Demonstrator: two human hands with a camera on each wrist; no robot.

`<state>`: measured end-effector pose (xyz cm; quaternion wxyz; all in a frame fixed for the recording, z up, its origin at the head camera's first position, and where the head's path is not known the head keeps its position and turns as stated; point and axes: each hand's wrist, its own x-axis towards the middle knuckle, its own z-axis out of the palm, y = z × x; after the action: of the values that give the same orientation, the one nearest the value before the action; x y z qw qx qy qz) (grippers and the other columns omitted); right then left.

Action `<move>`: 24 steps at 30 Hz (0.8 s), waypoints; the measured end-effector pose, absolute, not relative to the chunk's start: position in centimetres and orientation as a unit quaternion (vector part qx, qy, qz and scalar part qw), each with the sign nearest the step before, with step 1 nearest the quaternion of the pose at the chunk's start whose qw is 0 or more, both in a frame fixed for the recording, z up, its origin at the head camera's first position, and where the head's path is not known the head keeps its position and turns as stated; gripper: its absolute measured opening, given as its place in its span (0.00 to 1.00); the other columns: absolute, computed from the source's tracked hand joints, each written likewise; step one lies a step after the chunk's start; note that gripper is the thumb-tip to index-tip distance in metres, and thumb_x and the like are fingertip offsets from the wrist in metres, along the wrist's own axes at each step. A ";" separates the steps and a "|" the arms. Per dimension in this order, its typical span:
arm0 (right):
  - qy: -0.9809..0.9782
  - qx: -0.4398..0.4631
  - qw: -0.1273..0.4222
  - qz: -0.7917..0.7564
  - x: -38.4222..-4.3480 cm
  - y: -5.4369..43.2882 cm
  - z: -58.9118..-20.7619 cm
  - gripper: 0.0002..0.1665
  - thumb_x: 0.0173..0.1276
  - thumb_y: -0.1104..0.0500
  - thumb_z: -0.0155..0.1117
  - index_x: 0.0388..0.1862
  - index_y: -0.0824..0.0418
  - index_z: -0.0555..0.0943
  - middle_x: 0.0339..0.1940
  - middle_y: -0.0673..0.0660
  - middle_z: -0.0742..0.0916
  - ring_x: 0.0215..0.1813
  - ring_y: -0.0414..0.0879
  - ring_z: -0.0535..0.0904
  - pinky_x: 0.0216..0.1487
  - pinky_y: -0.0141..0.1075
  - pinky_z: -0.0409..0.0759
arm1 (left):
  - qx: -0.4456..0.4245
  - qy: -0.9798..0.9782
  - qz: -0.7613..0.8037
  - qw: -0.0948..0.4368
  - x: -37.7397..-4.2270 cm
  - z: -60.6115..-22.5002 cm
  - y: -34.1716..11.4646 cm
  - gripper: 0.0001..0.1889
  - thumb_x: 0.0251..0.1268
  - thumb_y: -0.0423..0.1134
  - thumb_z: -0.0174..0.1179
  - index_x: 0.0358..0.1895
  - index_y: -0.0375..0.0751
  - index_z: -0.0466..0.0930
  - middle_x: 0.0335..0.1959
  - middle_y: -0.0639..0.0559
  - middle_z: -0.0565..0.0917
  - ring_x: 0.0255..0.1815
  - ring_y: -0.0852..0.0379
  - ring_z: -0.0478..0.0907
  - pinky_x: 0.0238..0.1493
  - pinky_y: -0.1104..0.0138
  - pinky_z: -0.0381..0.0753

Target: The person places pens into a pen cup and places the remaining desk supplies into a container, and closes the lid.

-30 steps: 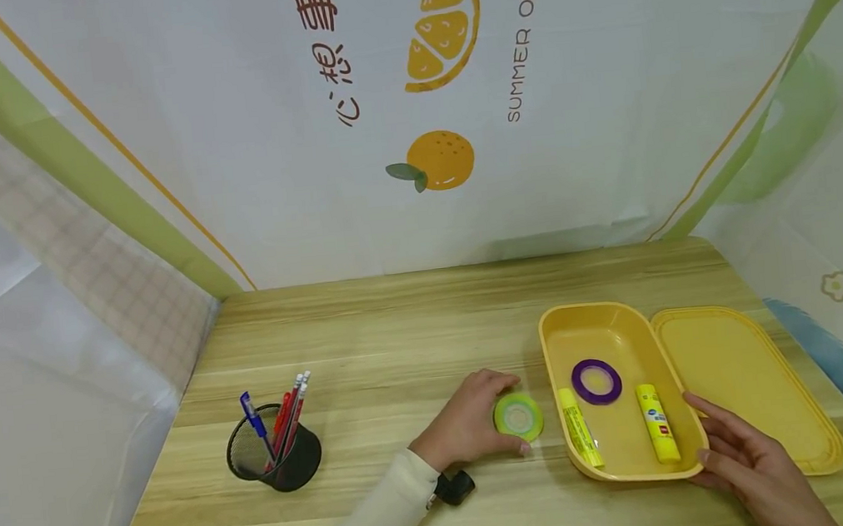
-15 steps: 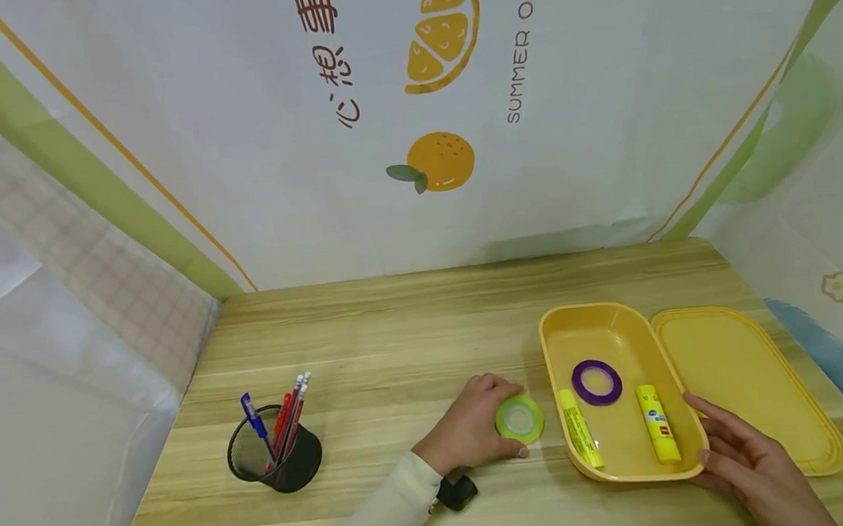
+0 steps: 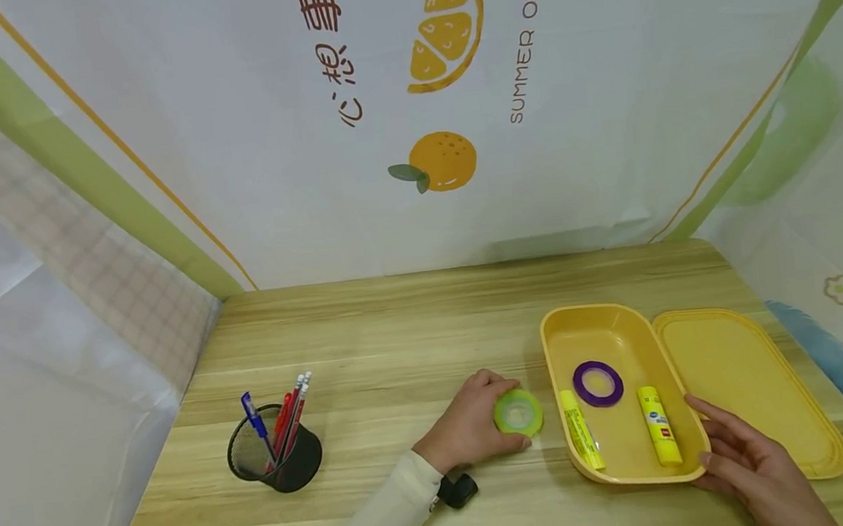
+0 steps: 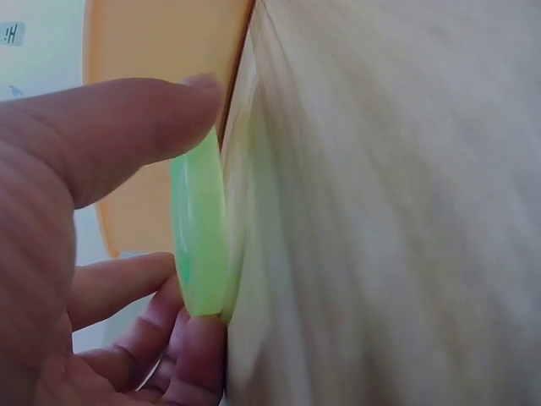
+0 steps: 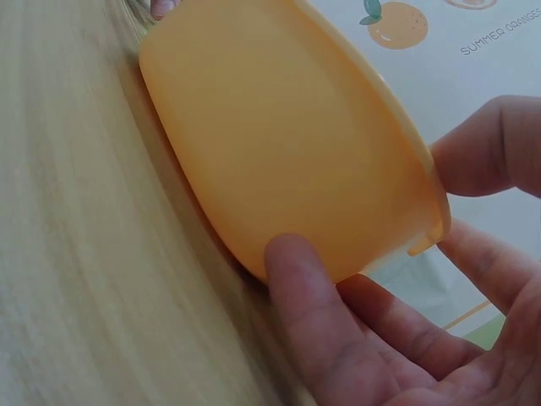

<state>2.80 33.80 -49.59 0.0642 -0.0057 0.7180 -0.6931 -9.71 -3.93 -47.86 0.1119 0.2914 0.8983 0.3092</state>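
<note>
My left hand pinches a green roll of tape between thumb and fingers, just left of the yellow box. In the left wrist view the roll stands edge-on, the thumb on one side of its rim and fingertips on the other. My right hand holds the box's near right corner, and in the right wrist view its fingers press the outer wall and rim of the box. Inside lie a purple roll of tape, a yellow glue stick and a slim yellow labelled stick.
The yellow lid lies flat to the right of the box. On the left of the wooden table a tilted-looking black mesh pen cup holds a blue pen and several red pencils. A printed cloth hangs behind the table.
The green roll has shifted very slightly away from me and tilted a little in the left hand, its fingertips closer about the rim. The right hand and box keep their place.
</note>
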 end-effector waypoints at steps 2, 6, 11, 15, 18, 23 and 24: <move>0.719 -0.001 0.066 -0.692 2.8 33.8 -49.6 0.40 0.81 0.72 0.54 0.87 0.56 0.57 0.56 0.44 0.85 0.53 0.37 0.87 0.46 0.45 0.92 | 0.288 0.896 0.318 0.114 -9.7 -47.8 -3.9 0.42 0.57 0.55 0.79 0.74 0.43 0.77 0.60 0.53 0.76 0.59 0.60 0.74 0.64 0.68 0.79; 0.714 -0.004 0.069 -0.697 2.8 33.8 -49.6 0.40 0.82 0.72 0.54 0.88 0.56 0.57 0.56 0.44 0.85 0.54 0.37 0.87 0.46 0.45 0.92 | 0.274 0.893 0.337 0.120 -9.7 -47.8 -3.7 0.41 0.57 0.55 0.79 0.73 0.43 0.77 0.58 0.53 0.75 0.56 0.62 0.75 0.61 0.69 0.79; 0.703 -0.018 0.065 -0.708 2.8 33.8 -49.7 0.40 0.81 0.74 0.52 0.87 0.56 0.58 0.57 0.45 0.85 0.54 0.38 0.87 0.46 0.44 0.92 | 0.258 0.896 0.343 0.116 -9.7 -47.6 -3.5 0.41 0.57 0.57 0.79 0.72 0.43 0.77 0.61 0.52 0.76 0.59 0.58 0.77 0.62 0.66 0.81; 0.703 -0.015 0.065 -0.708 2.8 33.8 -49.7 0.41 0.81 0.74 0.52 0.87 0.55 0.58 0.57 0.45 0.85 0.54 0.38 0.87 0.46 0.44 0.92 | 0.253 0.896 0.345 0.113 -9.7 -47.3 -3.4 0.41 0.58 0.57 0.78 0.72 0.42 0.77 0.61 0.51 0.78 0.59 0.58 0.78 0.62 0.66 0.81; 0.706 -0.005 0.070 -0.705 2.8 33.8 -49.5 0.41 0.81 0.73 0.53 0.87 0.54 0.58 0.57 0.45 0.85 0.54 0.38 0.87 0.46 0.44 0.92 | 0.252 0.896 0.348 0.110 -9.7 -47.1 -3.5 0.41 0.58 0.57 0.78 0.72 0.42 0.77 0.60 0.51 0.79 0.59 0.58 0.78 0.62 0.66 0.81; 0.710 0.001 0.077 -0.700 2.8 33.8 -49.3 0.40 0.82 0.71 0.54 0.88 0.55 0.57 0.57 0.44 0.84 0.54 0.37 0.86 0.48 0.45 0.92 | 0.247 0.898 0.352 0.096 -9.8 -46.9 -3.5 0.40 0.57 0.56 0.78 0.71 0.43 0.78 0.60 0.52 0.79 0.59 0.57 0.78 0.62 0.65 0.80; 0.710 0.000 0.077 -0.700 2.9 33.8 -49.3 0.40 0.82 0.71 0.54 0.88 0.55 0.57 0.57 0.45 0.84 0.55 0.37 0.86 0.48 0.45 0.92 | 0.247 0.898 0.352 0.092 -9.8 -46.9 -3.5 0.39 0.57 0.56 0.78 0.71 0.43 0.78 0.60 0.53 0.79 0.59 0.57 0.78 0.62 0.65 0.80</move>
<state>2.86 33.80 -49.25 0.0771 -0.0002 0.7102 -0.6998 -9.82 -3.53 -46.88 0.0923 0.2467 0.8981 0.3523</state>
